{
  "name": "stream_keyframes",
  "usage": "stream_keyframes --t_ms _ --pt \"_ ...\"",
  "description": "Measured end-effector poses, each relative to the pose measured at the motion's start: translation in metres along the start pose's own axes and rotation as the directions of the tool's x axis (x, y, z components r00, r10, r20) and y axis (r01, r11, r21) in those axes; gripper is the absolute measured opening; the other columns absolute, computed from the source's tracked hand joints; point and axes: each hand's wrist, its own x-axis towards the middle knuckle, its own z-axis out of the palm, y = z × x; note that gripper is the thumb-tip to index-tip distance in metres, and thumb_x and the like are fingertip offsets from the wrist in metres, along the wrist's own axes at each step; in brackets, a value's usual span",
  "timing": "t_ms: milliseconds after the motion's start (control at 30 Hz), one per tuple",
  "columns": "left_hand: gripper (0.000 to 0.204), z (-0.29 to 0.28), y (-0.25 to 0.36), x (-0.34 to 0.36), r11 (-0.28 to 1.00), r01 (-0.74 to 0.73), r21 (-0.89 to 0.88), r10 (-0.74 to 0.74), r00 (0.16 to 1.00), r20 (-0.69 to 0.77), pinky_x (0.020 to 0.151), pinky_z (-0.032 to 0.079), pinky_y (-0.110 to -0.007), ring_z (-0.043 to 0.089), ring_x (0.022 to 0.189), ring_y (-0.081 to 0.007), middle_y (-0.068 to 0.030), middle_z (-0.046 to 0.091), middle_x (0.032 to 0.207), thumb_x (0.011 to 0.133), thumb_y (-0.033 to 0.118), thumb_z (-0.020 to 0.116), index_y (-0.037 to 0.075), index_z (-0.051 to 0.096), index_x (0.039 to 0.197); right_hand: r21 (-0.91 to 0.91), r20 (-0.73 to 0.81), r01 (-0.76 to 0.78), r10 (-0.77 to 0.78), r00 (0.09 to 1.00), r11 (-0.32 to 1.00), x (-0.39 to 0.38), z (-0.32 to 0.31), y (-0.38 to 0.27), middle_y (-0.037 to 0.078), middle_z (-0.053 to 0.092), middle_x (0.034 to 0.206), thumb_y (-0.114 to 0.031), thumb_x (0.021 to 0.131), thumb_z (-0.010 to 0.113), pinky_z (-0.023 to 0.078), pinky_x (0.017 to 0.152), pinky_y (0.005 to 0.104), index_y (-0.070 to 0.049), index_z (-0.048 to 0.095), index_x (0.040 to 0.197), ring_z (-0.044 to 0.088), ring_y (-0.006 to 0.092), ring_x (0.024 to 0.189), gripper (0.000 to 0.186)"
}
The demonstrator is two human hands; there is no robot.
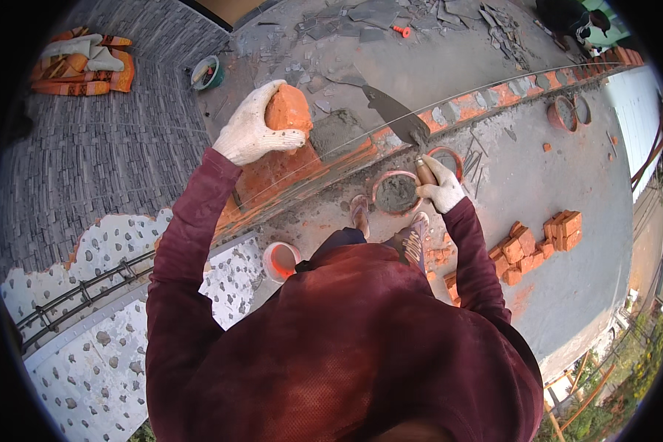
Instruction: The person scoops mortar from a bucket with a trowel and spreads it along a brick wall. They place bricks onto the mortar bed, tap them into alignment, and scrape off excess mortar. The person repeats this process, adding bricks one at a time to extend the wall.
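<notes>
My gloved left hand [255, 131] grips an orange brick [288, 116], held over the near left part of a low brick wall [339, 163]. Grey mortar [340, 131] lies on the wall top just right of that brick. In my right hand [442, 184], also gloved, is the wooden handle of a pointing trowel [395, 116]. Its blade points away to the far left across the wall, with a dab of mortar near the handle end. A round pan of mortar [396, 193] rests on the floor close to my right hand, with another orange-rimmed pan partly hidden behind the hand.
A taut string line [486, 87] runs along the wall. Stacked bricks [519, 250] stand at the right, and a white bucket [281, 261] is near my feet. Broken slate pieces [376, 13] litter the far floor. Another person [573, 20] crouches at the far right.
</notes>
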Motion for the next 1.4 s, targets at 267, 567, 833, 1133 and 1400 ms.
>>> stream_keyframes --t_ms 267,567,833,1133,1400 --pt "0.116 0.061 0.017 0.065 0.923 -0.083 0.375 0.040 0.992 0.123 0.111 0.045 -0.046 0.053 0.129 -0.0389 -0.0229 0.055 0.138 0.057 0.065 0.090 0.001 0.048 0.145 0.494 -0.153 -0.128 0.231 0.961 0.860 -0.058 0.067 0.044 0.006 0.059 0.087 -0.004 0.077 0.065 0.046 0.051 0.0276 -0.004 0.047 0.148 0.055 0.0140 0.063 0.073" --pt "0.119 0.081 0.034 0.054 0.868 -0.098 0.486 0.040 0.991 0.128 0.109 0.045 -0.047 0.052 0.129 -0.0371 -0.0219 0.055 0.137 0.058 0.071 0.087 -0.001 0.047 0.144 0.538 -0.220 -0.093 0.247 0.944 0.837 -0.076 0.101 0.022 0.004 0.059 0.087 -0.001 0.081 0.062 0.046 0.051 0.0286 -0.006 0.051 0.142 0.054 0.0126 0.062 0.062" --pt "0.122 0.093 0.031 0.051 0.861 -0.107 0.497 0.047 0.990 0.131 0.109 0.045 -0.047 0.053 0.127 -0.0364 -0.0201 0.055 0.137 0.057 0.072 0.086 -0.001 0.046 0.145 0.496 -0.202 -0.085 0.210 0.957 0.864 -0.066 0.100 0.009 0.004 0.059 0.085 -0.006 0.078 0.065 0.048 0.053 0.0280 -0.004 0.052 0.137 0.055 0.0130 0.061 0.061" --pt "0.124 0.100 0.033 0.053 0.798 -0.100 0.595 0.023 0.991 0.135 0.106 0.047 -0.047 0.055 0.125 -0.0362 -0.0209 0.057 0.133 0.058 0.078 0.082 -0.001 0.045 0.147 0.446 -0.140 -0.082 0.160 0.977 0.891 -0.051 0.100 0.016 0.006 0.061 0.089 -0.004 0.083 0.062 0.048 0.058 0.0287 -0.001 0.048 0.145 0.057 0.0140 0.067 0.064" --pt "0.129 0.104 0.038 0.053 0.778 -0.091 0.622 0.022 0.993 0.118 0.104 0.048 -0.047 0.056 0.123 -0.0362 -0.0203 0.058 0.132 0.057 0.082 0.080 -0.002 0.044 0.148 -0.383 -0.329 -0.022 -0.114 0.938 0.923 -0.036 0.116 0.016 0.027 0.062 0.132 -0.020 0.078 0.067 0.046 0.107 0.0421 0.004 0.046 0.144 0.059 0.0417 0.127 0.073"
